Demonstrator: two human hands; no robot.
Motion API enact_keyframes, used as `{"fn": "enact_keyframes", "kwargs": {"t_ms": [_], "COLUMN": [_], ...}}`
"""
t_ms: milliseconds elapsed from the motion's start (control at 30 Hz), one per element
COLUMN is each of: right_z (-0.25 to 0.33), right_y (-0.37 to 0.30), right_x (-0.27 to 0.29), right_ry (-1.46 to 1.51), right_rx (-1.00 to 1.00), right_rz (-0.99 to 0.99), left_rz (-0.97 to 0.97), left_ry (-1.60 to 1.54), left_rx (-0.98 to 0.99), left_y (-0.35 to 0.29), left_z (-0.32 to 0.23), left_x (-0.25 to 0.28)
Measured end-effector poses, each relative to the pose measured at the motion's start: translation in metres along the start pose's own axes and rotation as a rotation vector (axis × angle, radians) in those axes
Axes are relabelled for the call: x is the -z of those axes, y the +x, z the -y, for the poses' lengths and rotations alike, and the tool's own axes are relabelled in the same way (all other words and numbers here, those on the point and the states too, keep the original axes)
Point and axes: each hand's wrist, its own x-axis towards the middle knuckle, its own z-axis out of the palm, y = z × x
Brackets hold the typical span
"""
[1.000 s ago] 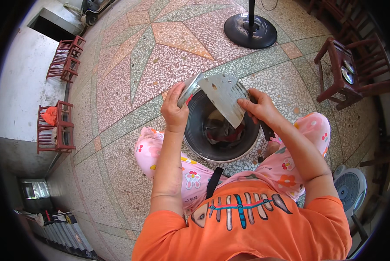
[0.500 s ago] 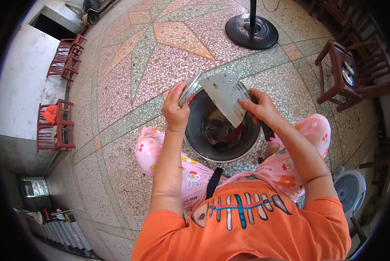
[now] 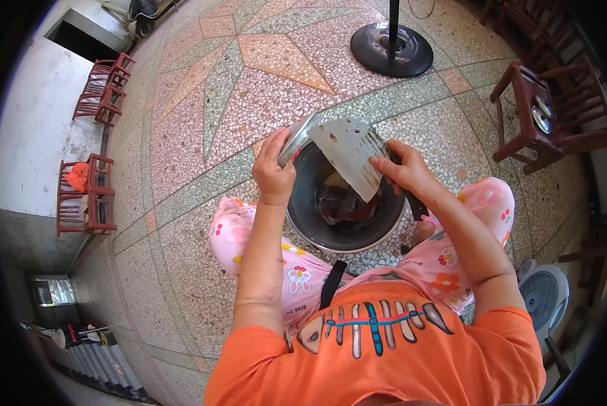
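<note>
My right hand [image 3: 406, 169] is closed on a cleaver [image 3: 349, 154], with its broad, stained grey blade tilted over the pot. The blade has a small hole near its far corner, and a dark handle shows below my wrist. My left hand [image 3: 274, 169] grips a thin, flat, silvery thing [image 3: 298, 139] with a red patch at its lower edge; its kind I cannot make out. The blade's far left corner lies close by it, touching or nearly so. Beneath both hands stands a round dark pot [image 3: 347, 245] between my legs, with dark, reddish and pale pieces inside, unclear in kind.
Ahead on the patterned stone floor is a round black stand base [image 3: 392, 51] with a pole. A red wooden chair [image 3: 547, 122] at the right bears metal lids. A white fan [image 3: 543, 301] stands near my right elbow. Red wooden chairs [image 3: 90, 196] line the left wall.
The cleaver blade has shifted slightly down and to the right, and its tilt has changed a little. My left hand and the silvery thing stay almost in place.
</note>
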Motion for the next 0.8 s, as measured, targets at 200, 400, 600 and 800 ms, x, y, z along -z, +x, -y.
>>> {"fn": "enact_keyframes", "kwargs": {"t_ms": [200, 400, 600, 800], "right_z": [-0.0039, -0.0029, 0.0004, 0.0001], "right_y": [0.0012, 0.0024, -0.0008, -0.0007], "right_x": [-0.0019, -0.0007, 0.004, 0.0017], "right_ry": [0.024, 0.0, -0.07, -0.081], "right_rx": [-0.012, 0.009, 0.017, 0.055], "right_rz": [-0.022, -0.027, -0.015, -0.114], "left_rz": [0.013, 0.004, 0.008, 0.008], "left_ry": [0.016, 0.011, 0.03, 0.034], "left_rx": [-0.014, 0.003, -0.002, -0.005], "left_y": [0.0007, 0.0004, 0.001, 0.0011], "left_z": [-0.0031, -0.0018, -0.0029, -0.0018], "left_x": [0.0008, 0.0005, 0.0018, 0.0002]}}
